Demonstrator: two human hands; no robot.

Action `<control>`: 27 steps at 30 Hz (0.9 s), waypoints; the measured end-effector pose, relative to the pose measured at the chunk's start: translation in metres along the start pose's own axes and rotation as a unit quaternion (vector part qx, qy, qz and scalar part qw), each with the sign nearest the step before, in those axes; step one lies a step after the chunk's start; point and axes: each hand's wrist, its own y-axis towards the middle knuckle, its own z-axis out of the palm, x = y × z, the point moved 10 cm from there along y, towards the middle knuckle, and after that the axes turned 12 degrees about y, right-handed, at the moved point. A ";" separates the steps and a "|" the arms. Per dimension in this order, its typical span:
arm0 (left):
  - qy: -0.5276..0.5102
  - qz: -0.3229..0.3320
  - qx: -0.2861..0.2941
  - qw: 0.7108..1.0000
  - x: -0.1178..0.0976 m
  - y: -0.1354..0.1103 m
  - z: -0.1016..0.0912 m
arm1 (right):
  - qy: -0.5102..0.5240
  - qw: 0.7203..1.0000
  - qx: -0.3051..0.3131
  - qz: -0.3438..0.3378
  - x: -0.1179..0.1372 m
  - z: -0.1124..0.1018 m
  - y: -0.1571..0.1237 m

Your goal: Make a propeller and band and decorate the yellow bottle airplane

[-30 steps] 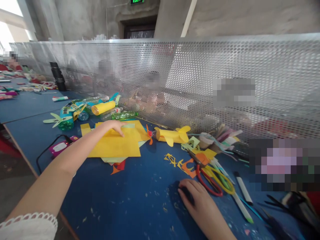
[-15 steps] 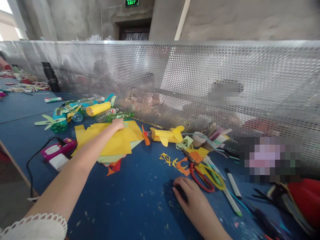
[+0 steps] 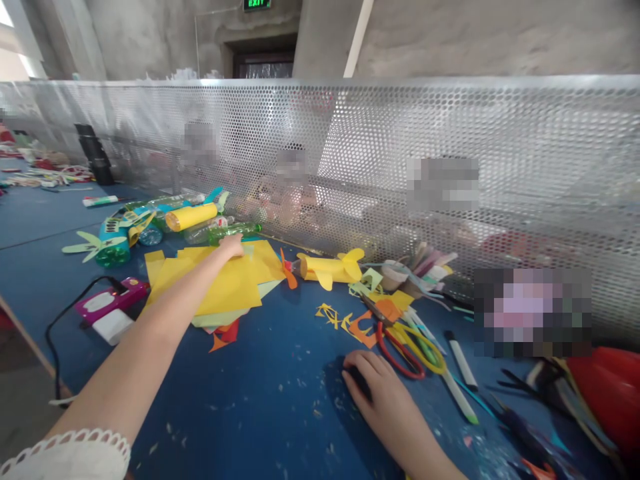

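My left hand (image 3: 231, 245) is stretched far out and rests on the far edge of a stack of yellow paper sheets (image 3: 225, 287), close to a green plastic bottle (image 3: 233, 231). Its fingers point away from me and are hidden behind the back of the hand. My right hand (image 3: 383, 393) lies palm down on the blue table (image 3: 280, 387) with the fingers spread loosely, holding nothing I can see. Just beyond it lie red-handled scissors (image 3: 397, 350) and yellow-handled scissors (image 3: 427, 347). A yellow paper plane (image 3: 327, 267) sits right of the paper stack.
A perforated metal screen (image 3: 400, 153) walls off the far side, with people behind it. Orange cut-outs (image 3: 360, 327), markers (image 3: 460, 360), paper strips (image 3: 420, 267), bottle crafts (image 3: 117, 233), a pink device with a cable (image 3: 107, 300) and a red object (image 3: 605, 393) lie around.
My left hand has slid further away across the yellow paper to its far edge. My right hand has stayed put; the view has shifted slightly to the right.
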 end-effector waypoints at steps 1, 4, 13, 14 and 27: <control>-0.012 0.002 -0.005 1.000 0.000 0.000 0.000 | 0.000 1.000 0.000 0.000 0.000 0.000 0.000; -0.064 0.001 -0.024 0.998 0.001 0.000 0.000 | 0.001 1.000 -0.001 0.001 0.000 0.000 0.001; -0.259 -0.049 -0.212 0.941 0.026 -0.011 -0.056 | 0.001 1.000 0.005 0.005 0.000 0.002 0.001; -0.285 -0.051 -0.249 0.924 0.028 -0.015 -0.069 | 0.003 1.000 0.004 0.004 0.000 0.002 0.001; -0.745 0.255 0.070 0.612 -0.131 -0.134 -0.104 | 0.111 0.969 -0.208 0.076 -0.006 -0.052 -0.006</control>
